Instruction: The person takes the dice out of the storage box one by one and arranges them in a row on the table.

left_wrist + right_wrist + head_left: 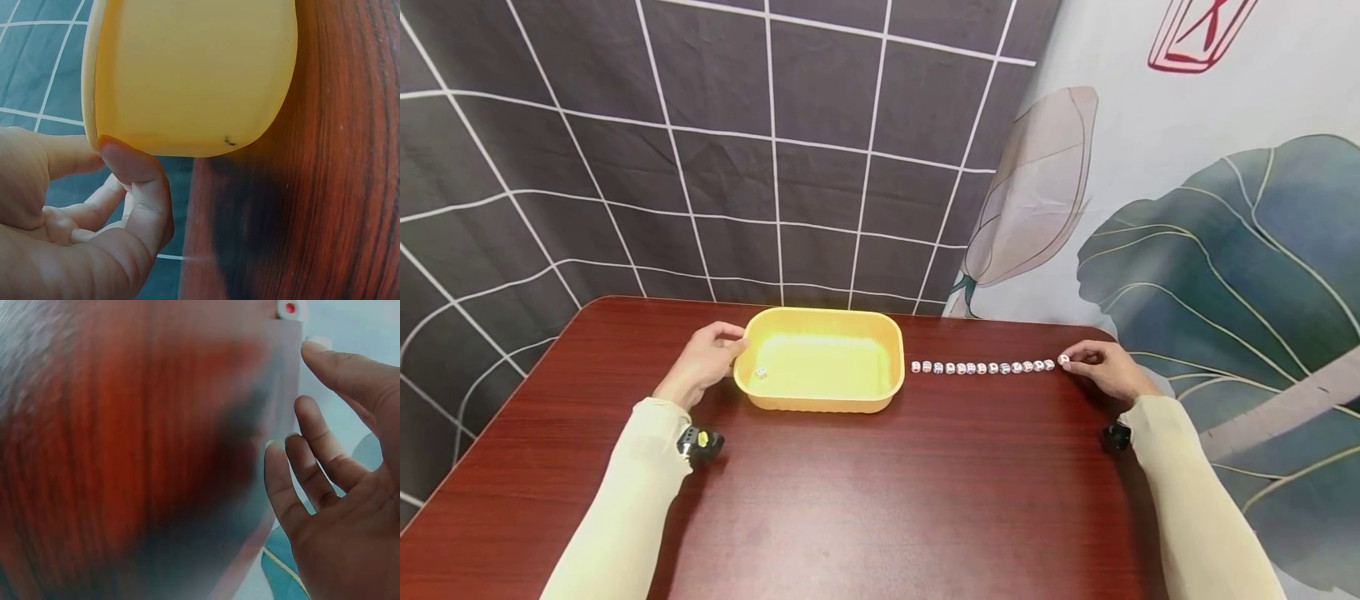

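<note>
My left hand [703,360] pinches the left rim of a yellow plastic tub [820,405]. Seen from the left wrist, the thumb [134,165] lies against the tub's rim while the other fingers curl below. One white die [762,372] lies inside, near the tub's left end. Out to the right, my right hand [1105,367] has thumb and forefinger at a white die [1063,359] just beyond the end of a straight row of dice [981,368]. A die with a red pip [289,309] shows at the right wrist view's top edge, near the fingertips.
The dark red wooden table [910,500] runs back to a grey cloth with white grid lines [715,167]. Behind the right side hangs a white cloth with large leaf prints [1240,233]. The right hand is close to the table's right edge.
</note>
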Available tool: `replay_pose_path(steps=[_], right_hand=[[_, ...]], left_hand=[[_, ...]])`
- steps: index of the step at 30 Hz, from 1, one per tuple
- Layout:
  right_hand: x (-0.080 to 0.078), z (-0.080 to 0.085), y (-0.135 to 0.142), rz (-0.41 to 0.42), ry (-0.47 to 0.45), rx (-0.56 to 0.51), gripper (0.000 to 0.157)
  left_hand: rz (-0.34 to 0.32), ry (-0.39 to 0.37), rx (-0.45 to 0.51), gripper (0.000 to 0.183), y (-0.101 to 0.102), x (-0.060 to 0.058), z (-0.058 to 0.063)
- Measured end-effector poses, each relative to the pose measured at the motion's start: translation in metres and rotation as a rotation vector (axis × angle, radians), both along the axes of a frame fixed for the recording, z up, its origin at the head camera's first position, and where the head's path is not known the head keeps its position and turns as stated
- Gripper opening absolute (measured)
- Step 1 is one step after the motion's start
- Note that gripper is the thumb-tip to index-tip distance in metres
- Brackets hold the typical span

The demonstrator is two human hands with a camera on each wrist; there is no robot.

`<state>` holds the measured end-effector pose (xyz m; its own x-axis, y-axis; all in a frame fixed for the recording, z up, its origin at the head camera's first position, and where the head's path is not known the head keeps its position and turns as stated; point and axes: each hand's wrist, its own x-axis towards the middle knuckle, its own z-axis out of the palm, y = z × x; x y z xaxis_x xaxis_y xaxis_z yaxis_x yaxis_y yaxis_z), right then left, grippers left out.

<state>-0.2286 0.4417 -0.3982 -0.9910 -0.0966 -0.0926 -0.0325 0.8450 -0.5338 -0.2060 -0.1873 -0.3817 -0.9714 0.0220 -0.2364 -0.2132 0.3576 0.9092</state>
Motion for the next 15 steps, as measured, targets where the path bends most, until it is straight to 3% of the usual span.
replay_pose_path(steps=[15], right_hand=[[-0.0041, -0.0091, 0.0015, 0.034, 0.011, 0.066, 0.020]], left_hand=[[-0.006, 0.003, -0.001, 0.043, 0.0003, -0.0002, 0.0003]])
